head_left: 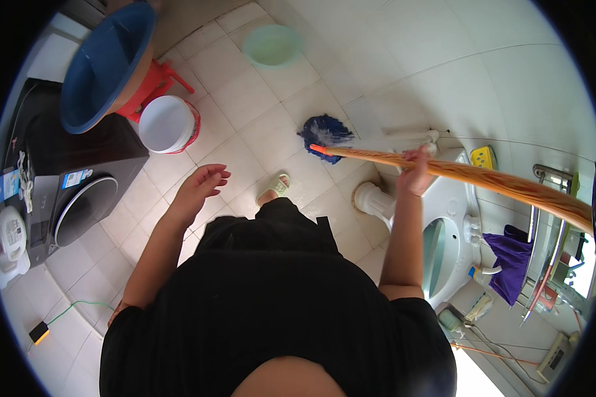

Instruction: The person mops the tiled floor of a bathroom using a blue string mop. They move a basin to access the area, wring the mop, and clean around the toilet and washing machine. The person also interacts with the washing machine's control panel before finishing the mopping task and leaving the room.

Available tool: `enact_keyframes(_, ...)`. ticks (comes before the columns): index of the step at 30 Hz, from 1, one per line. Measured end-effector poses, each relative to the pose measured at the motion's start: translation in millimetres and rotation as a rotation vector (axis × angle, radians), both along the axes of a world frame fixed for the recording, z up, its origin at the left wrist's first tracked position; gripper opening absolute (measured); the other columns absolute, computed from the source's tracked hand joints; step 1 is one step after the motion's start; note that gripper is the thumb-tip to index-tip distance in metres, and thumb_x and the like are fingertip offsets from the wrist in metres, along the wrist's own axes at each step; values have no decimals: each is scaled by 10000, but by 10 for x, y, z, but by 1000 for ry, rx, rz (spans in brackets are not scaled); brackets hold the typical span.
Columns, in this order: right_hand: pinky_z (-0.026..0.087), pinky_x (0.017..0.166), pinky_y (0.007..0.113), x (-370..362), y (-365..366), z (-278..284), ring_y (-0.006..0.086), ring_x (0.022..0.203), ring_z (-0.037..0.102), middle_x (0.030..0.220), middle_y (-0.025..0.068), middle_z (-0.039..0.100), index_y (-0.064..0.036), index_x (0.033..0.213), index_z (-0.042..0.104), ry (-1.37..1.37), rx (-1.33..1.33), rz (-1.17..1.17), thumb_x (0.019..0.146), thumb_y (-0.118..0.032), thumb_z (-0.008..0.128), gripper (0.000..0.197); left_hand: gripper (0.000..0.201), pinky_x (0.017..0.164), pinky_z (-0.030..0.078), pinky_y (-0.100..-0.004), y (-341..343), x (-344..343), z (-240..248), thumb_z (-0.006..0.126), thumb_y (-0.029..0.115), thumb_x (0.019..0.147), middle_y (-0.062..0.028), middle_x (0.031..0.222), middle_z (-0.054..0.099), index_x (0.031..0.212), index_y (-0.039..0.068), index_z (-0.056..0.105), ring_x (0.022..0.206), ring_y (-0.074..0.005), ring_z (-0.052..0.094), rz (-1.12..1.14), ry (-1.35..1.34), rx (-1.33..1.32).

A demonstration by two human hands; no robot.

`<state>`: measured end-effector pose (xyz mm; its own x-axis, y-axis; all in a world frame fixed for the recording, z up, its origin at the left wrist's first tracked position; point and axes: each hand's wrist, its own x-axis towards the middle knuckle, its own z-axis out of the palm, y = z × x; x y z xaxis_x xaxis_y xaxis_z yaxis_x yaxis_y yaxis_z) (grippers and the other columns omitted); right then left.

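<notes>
A mop (490, 180) is held by the right grip (415, 175), whose fingers are wrapped around the wooden handle; parts of them are hidden behind it. The handle is slanted across the right of the view, and its upper end is cut off by the dark rim. The blue mop head (326, 135) is seen on the tiled floor (251, 142) near the wall, partly covered by the orange end of the handle. A pale streak is stretched between a white pipe fitting (432, 137) and the mop head; it is blurred, and whether it is water cannot be told for sure. The left grip (198, 192) is held in the air with its fingers loosely parted and half bent, and its palm is mostly turned from view.

The white sink (455, 198) is partly covered by the right forearm and the handle, and what is held in its greenish bowl cannot be made out. One foot is shown in a pale slipper (280, 186); the other is hidden by black clothing. At the left, a red stool (153, 86) is largely covered by a blue tub (106, 66), by which the dark washing machine (79, 173) is also overlapped. A white bucket (165, 124) is placed beside them.
</notes>
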<state>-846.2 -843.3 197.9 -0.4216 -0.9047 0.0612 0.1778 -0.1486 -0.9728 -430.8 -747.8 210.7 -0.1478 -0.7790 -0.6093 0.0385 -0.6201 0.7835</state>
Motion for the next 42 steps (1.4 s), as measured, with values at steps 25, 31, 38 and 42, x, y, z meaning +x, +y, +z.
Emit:
enact_keyframes(25,368,551,297,-692,-569,731,143,480,374,498,43,410,-95,570,405,97,40,-303,837,-283,452,330,300,797,387,-280,-1979,-190,-268,461,254,857,-50,1024,548,1094,71,474,945,-142,503,-380,-3,118)
enact_keyframes(31,336,539,280,-626,-322,2021,132,521,393,578,17,408,-69,774,441,199,-158,321,809,-320,463,255,297,800,382,-281,-2282,-309,-260,457,257,860,-48,1031,545,1094,76,471,950,-144,501,-452,-8,127)
enact_keyframes(38,394,832,382,-409,-226,1069,218,855,521,891,100,552,-35,1004,480,248,-144,-282,760,-130,594,286,298,797,381,-280,-2251,-404,-372,455,258,862,-47,1035,543,1100,79,470,942,-138,500,-521,-28,153)
enact_keyframes(42,393,837,307,-309,-102,-282,193,866,526,890,107,566,-21,927,503,58,182,-606,792,-98,555,164,308,798,382,-281,-2216,-412,-349,459,256,860,-49,1035,543,1103,67,467,943,-138,498,-533,-71,168)
